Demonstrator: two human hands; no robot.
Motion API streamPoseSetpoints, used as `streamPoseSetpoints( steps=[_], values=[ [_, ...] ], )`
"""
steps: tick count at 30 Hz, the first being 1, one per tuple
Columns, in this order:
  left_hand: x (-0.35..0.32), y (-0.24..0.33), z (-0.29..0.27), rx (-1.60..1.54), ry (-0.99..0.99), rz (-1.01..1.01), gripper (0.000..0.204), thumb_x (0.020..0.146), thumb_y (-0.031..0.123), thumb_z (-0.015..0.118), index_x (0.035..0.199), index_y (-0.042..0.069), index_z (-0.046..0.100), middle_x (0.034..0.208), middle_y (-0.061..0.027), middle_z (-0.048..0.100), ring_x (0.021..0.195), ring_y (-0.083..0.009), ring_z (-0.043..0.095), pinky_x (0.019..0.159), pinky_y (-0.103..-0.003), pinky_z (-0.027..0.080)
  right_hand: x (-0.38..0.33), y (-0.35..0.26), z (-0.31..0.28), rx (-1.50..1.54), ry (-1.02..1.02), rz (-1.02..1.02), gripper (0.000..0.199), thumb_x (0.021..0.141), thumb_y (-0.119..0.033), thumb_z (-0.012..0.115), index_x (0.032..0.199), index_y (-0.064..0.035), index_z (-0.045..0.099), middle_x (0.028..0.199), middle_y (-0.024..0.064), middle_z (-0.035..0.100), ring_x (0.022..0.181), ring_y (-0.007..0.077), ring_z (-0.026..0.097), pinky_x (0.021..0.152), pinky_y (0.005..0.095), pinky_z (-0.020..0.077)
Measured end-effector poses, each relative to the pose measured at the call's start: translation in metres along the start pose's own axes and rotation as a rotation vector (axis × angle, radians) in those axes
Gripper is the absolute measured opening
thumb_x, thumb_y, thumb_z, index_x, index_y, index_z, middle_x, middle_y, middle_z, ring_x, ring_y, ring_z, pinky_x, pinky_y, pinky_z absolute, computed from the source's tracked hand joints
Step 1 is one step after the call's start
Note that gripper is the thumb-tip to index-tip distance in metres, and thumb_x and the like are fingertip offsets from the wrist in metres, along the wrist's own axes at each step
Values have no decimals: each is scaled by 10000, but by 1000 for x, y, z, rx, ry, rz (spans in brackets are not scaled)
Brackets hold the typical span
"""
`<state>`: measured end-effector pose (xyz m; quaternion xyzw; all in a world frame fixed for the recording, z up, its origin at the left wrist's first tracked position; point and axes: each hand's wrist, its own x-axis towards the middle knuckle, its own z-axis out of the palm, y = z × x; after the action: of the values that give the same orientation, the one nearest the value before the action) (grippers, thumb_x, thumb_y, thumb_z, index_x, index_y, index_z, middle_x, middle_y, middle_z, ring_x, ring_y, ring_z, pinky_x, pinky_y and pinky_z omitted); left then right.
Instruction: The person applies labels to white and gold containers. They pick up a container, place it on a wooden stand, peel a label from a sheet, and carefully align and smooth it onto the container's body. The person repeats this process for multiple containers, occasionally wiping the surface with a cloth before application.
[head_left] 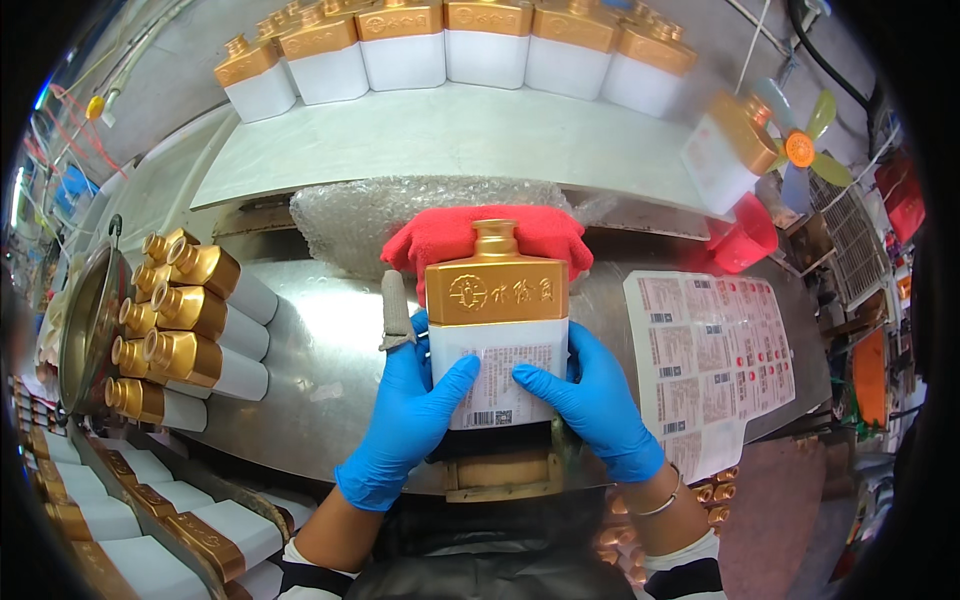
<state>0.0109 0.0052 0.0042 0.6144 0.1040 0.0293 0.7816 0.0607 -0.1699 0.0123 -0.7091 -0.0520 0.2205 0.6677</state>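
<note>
Nearest the camera, two forearms in striped cuffs rise from the lower edge, both hands in blue rubber gloves. The left hand (405, 420) grips the left edge of a flat white bottle with a gold shoulder and gold cap (497, 320), its thumb pressed across a pale rectangular paper label (503, 385) on the bottle's white face; the forefinger wears a grey cloth wrap. The right hand (597, 405), a thin bracelet at its wrist, clasps the bottle's right edge, thumb laid on the same label. Both hands are closed around the bottle, which lies face up at the centre of the shiny metal desk (320, 370), over a wooden block (500, 470) at the near edge, with its neck pointing away.

Under the bottle's gold shoulder sits a folded red cloth (450, 238), and behind that a wad of clear bubble wrap (370, 215). To the right, a backing sheet of printed white labels (710, 360) lies flat on the desk. To the left, a pile of similar gold-capped white bottles (185, 330) lies on its side, with more stacked at the lower left (150, 510).

Farther off, a grey raised shelf (440, 140) carries a row of upright white-and-gold bottles (450, 45). At the far right, a small fan with coloured blades (800, 150) stands beside a blurred bottle (730, 150).
</note>
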Motion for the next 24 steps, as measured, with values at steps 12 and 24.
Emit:
streamPoseSetpoints(
  steps=[12,24],
  values=[
    [-2,-14,10,120,101,234,455,932,91,465,1325,-48,283,1180,-155,482,1063,-181,496,919,-306,417,13,9,-2,-118,129,23,531,808,-311,689,1143,60,510,913,135,624,744,135,622,651,269,509],
    [0,-1,12,105,39,88,687,842,50,612,1378,-24,188,1153,-182,514,973,-214,590,771,-309,527,5,7,-3,-100,65,-185,534,753,-264,742,1135,46,537,906,116,629,599,82,573,547,220,472]
  ],
)
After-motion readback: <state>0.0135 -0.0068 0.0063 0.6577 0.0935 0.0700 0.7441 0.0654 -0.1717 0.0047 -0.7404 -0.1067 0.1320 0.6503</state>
